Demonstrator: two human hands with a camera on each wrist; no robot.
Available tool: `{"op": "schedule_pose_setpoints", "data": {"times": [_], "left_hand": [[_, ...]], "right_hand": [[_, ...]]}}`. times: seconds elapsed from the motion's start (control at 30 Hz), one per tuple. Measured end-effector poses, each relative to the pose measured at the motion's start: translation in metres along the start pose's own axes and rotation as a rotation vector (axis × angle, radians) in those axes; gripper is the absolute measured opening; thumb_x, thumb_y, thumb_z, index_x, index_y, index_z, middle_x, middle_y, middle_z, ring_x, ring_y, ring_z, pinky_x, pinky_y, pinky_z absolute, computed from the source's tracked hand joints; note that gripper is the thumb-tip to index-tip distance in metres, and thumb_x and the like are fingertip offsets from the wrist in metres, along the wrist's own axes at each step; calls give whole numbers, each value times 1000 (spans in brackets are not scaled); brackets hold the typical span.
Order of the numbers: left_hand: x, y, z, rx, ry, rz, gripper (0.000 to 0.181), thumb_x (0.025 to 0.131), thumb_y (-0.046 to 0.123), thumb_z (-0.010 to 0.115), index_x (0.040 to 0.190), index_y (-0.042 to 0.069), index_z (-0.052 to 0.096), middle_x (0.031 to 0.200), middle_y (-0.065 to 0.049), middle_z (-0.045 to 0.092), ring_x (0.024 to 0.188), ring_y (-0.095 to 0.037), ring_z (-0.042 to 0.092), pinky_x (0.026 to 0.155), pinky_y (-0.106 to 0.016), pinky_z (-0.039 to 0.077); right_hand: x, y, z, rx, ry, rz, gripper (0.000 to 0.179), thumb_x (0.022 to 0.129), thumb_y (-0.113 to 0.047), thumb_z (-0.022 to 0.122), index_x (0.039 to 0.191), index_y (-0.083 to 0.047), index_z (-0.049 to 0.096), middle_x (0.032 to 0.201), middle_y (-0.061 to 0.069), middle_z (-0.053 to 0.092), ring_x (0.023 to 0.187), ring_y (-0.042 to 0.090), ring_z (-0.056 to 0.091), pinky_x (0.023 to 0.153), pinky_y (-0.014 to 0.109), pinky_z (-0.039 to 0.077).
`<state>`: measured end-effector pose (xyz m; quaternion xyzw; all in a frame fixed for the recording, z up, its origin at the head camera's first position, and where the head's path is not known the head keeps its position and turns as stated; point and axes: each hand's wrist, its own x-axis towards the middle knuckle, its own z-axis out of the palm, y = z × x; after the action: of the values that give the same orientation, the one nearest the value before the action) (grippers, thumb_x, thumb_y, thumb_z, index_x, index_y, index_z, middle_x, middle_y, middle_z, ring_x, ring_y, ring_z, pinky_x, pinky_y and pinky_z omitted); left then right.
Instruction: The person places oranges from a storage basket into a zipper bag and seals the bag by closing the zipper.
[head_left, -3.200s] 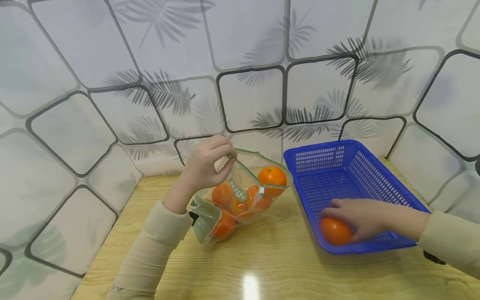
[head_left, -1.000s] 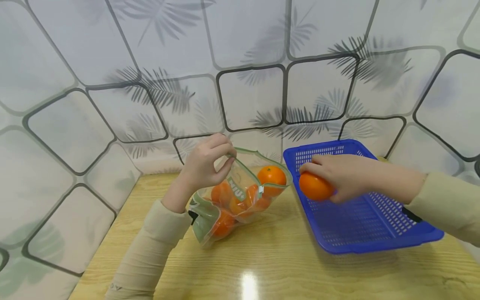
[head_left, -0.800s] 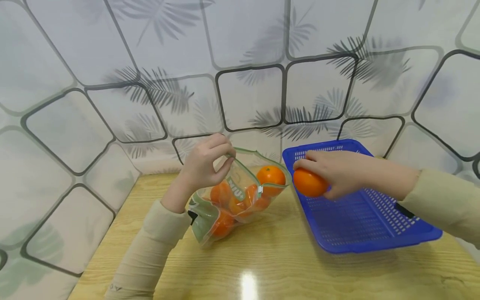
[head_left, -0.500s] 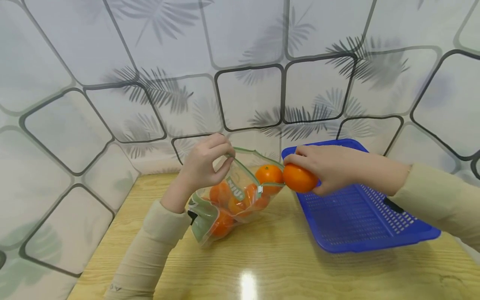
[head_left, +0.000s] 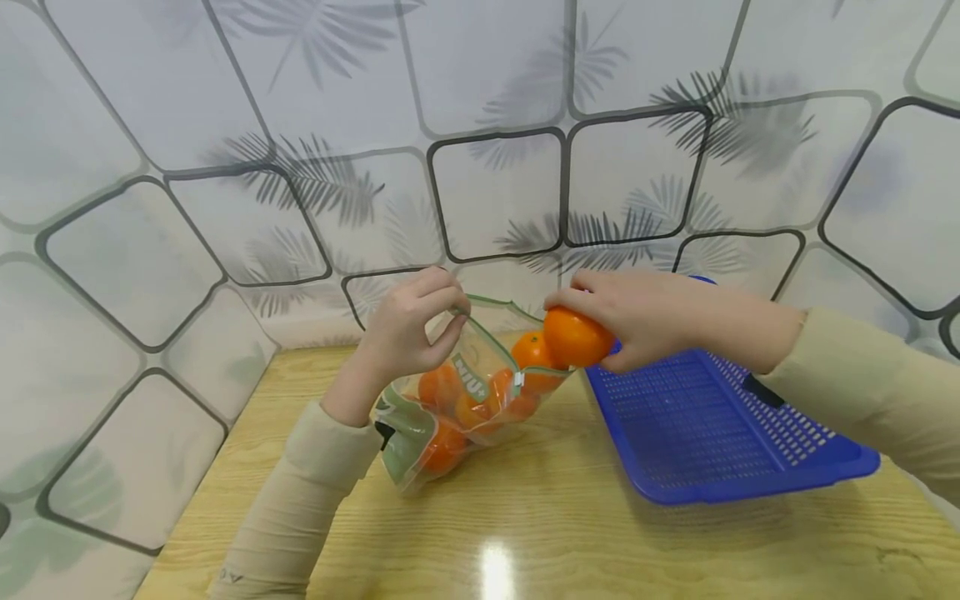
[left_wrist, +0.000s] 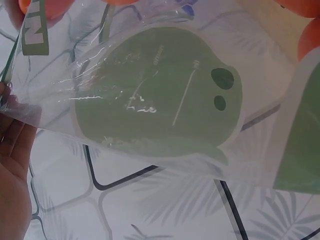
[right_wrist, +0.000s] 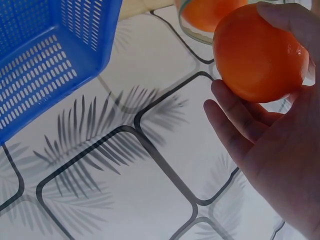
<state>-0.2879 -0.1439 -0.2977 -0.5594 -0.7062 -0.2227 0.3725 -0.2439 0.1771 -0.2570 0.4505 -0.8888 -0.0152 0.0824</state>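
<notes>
My left hand (head_left: 415, 325) pinches the green-edged rim of a clear zip bag (head_left: 420, 421), holding its mouth apart. Inside the bag lie several oranges (head_left: 445, 446), one of them (head_left: 532, 352) high up by the opening. In my right hand (head_left: 637, 312) is another orange (head_left: 576, 337), gripped between fingers and thumb just above the bag's right corner; it overlaps the topmost bagged orange in the head view. The right wrist view shows this orange (right_wrist: 260, 55) with fingers curled round its side. A green print (left_wrist: 155, 95) on the bag fills the left wrist view.
A blue plastic basket (head_left: 697, 425) stands to the right of the bag, its far part hidden behind my right hand and forearm. Both rest on a wooden table (head_left: 480, 517). A patterned cloth wall (head_left: 495, 200) rises behind and on both sides.
My right hand has lifted the orange out of the basket and carried it left and up to the bag's mouth. The left hand stays in place on the bag's rim.
</notes>
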Motion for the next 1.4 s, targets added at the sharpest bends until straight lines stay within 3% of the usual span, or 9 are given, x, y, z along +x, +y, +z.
{"op": "schedule_pose_setpoints", "data": {"times": [0.27,0.83,1.13,1.4], "left_hand": [[0,-1,-1,2,2,4,8,86,-3,67,88,5,69,85,-8,66,79,-24,60,76,-40,55],[1,0,-1,1,-3,-6,7,87,-1,67,89,5,69,87,-9,67,81,-25,61,77,-41,56],[1,1,-1,-8,-1,-7,7,87,-1,66,88,5,69,86,-9,66,81,-26,60,77,-40,55],[1,2,0,-17,5,0,8,86,-2,67,87,5,69,85,-9,66,81,-26,60,77,-40,54]], "right_hand": [[14,-4,-3,16,-7,31,77,71,-22,88,141,-21,55,115,6,59,90,20,64,76,42,59],[45,-8,-1,69,-27,8,78,75,-25,88,145,-19,54,118,9,59,96,23,65,86,42,59],[55,-12,5,58,-24,7,79,78,-37,90,146,-20,55,117,9,60,93,24,65,82,41,60],[61,-13,9,43,-22,23,80,77,-33,90,148,-21,54,117,9,61,92,25,66,80,43,60]]}}
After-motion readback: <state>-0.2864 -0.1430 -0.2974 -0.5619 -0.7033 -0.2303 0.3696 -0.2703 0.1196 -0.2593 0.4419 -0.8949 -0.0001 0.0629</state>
